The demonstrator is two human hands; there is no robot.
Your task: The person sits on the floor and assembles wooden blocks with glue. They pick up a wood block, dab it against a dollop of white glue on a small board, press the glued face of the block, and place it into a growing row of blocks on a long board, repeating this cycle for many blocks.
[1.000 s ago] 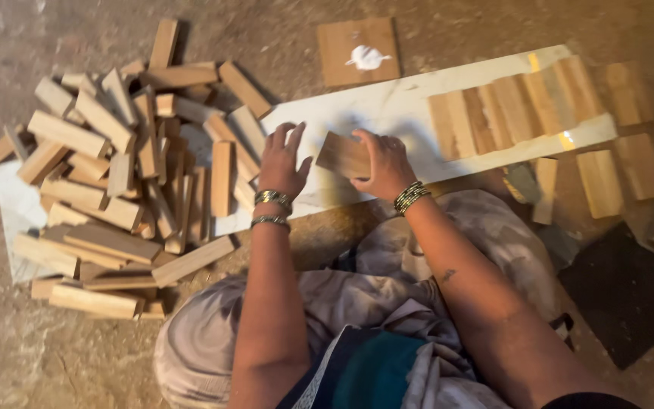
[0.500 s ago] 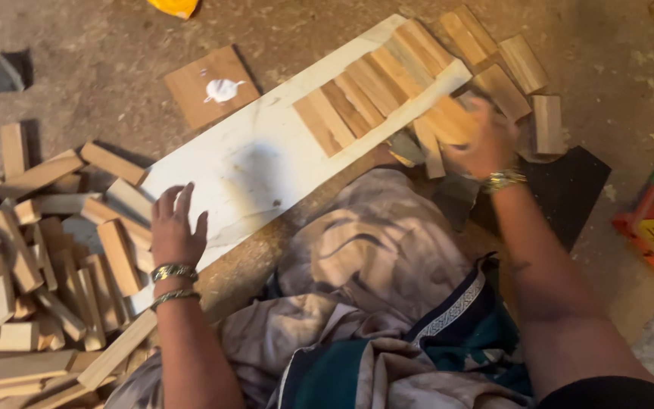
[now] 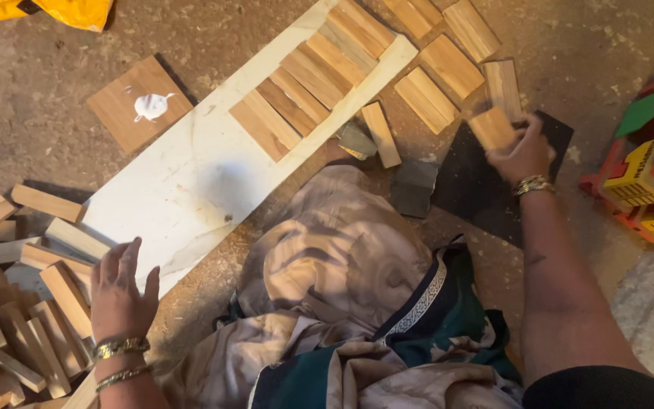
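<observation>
My right hand (image 3: 525,155) grips a small light wooden block (image 3: 491,127) and holds it over a dark sheet (image 3: 486,189) on the floor at the right. My left hand (image 3: 121,289) rests open, fingers spread, at the near end of a long white board (image 3: 191,174), beside a heap of wooden blocks (image 3: 24,303). A row of several wooden blocks (image 3: 316,76) lies side by side on the far end of the white board.
A square wooden piece with a white glue blob (image 3: 139,104) lies beyond the board. Loose blocks (image 3: 448,68) sit past its far end, and one (image 3: 381,133) by grey scraps (image 3: 414,185). Orange and yellow boxes (image 3: 645,189) stand at the right. Patterned cloth (image 3: 342,280) covers my lap.
My right hand has carried the block from the row on the board out to the right, over the dark sheet. The view swung right; my left hand stays by the heap.
</observation>
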